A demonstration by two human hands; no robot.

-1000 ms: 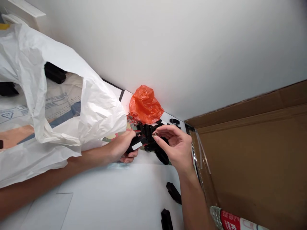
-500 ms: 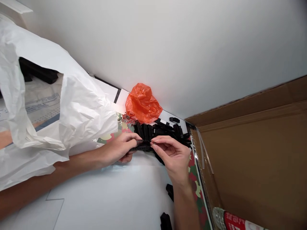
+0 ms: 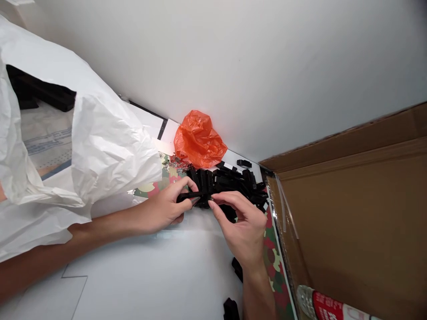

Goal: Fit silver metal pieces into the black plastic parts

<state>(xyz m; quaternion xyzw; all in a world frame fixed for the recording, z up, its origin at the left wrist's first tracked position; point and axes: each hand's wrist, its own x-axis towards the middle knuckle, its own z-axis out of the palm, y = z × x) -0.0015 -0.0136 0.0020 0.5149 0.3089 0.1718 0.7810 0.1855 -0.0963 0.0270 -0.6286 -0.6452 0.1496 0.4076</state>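
Note:
My left hand (image 3: 167, 208) pinches a slim black plastic part (image 3: 191, 195) by its left end, fingers curled round it. My right hand (image 3: 240, 224) meets the same part from the right, thumb and forefinger pinched at its other end near a small metal piece. Just behind both hands lies a heap of similar black plastic parts (image 3: 233, 182) on a patterned sheet.
A crumpled orange plastic bag (image 3: 198, 141) sits against the white wall. A large white bag (image 3: 100, 146) with black pieces inside fills the left. An open cardboard box (image 3: 350, 213) stands at the right. Loose black parts (image 3: 231, 307) lie on the white table near my right forearm.
Both hands drew together on the black part and shifted slightly left. The part turned so its white label no longer shows. The camera tilted a little.

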